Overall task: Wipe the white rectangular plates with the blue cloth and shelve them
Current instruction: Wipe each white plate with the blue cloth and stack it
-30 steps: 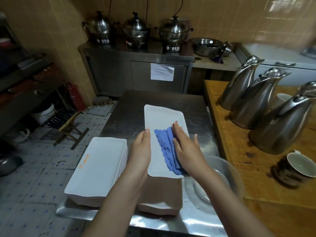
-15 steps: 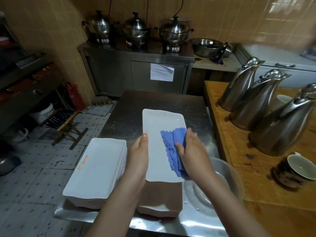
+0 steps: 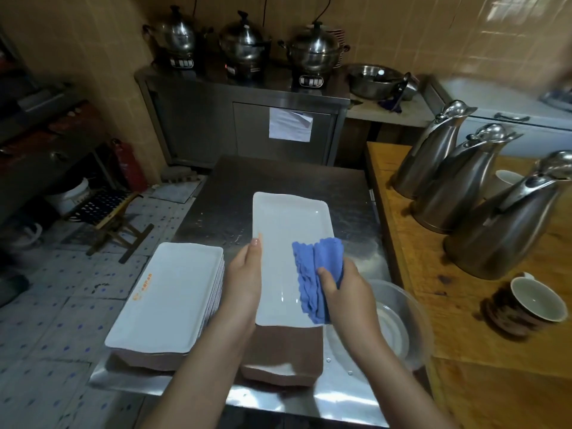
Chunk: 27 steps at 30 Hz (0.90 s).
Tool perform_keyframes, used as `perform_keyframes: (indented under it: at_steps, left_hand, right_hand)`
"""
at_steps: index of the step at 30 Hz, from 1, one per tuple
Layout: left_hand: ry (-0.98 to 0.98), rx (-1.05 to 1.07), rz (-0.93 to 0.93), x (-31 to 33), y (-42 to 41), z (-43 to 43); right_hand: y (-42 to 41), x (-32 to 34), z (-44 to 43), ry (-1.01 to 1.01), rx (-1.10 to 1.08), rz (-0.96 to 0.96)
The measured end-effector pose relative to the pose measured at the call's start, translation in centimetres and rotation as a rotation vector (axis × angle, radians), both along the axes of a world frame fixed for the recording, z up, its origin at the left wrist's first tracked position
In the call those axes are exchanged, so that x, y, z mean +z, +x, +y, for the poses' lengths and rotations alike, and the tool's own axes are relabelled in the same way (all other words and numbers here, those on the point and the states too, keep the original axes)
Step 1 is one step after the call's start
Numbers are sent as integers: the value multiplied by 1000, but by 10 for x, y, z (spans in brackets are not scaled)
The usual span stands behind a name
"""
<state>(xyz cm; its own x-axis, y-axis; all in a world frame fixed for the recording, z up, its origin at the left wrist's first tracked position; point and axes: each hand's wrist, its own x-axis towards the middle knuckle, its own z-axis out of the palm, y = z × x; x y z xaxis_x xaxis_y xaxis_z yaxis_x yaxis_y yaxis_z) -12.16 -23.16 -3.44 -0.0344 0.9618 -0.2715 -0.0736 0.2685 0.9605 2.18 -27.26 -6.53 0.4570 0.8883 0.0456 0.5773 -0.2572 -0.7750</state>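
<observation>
A white rectangular plate (image 3: pixel 286 243) is held lengthwise over the steel table. My left hand (image 3: pixel 244 274) grips its left edge, thumb on the rim. My right hand (image 3: pixel 343 292) pinches the blue cloth (image 3: pixel 315 274) against the plate's right edge, the cloth folded over the rim. Under the plate's near end sits a brown stack of upturned plates (image 3: pixel 281 354). A stack of white rectangular plates (image 3: pixel 170 295) with an orange logo lies to the left, on another brown stack.
A clear bowl (image 3: pixel 399 323) with a white dish inside stands right of my hands on the steel table (image 3: pixel 278 178). Three steel jugs (image 3: pixel 458 178) and a brown mug (image 3: pixel 526 305) are on the wooden counter at right. Steel pots (image 3: pixel 312 51) line the back cabinet.
My right hand drew the cloth from the plate's middle to its right edge and wrapped it over the rim. The plate shifted slightly toward me. My left hand kept its hold.
</observation>
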Motion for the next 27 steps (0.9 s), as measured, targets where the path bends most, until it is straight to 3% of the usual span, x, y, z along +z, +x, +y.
perform_keyframes:
  at_steps: [3,9,15,21,27]
  left_hand:
    - [22,-26,36,-5,-2,1]
    - [-16,-52,74,-21,-2,-9]
    - [-20,-14,181,-34,-15,-10]
    - [-6,-49,472,-73,-33,-4]
    - [-7,-114,622,-99,-36,6]
  right_hand:
    - [-7,-8,-9,50,-45,84]
    - [3,-1,9,132,-72,31]
    - [18,3,21,182,-112,248]
    - [29,-10,22,49,-177,571]
    - [36,-21,19,-93,-211,656]
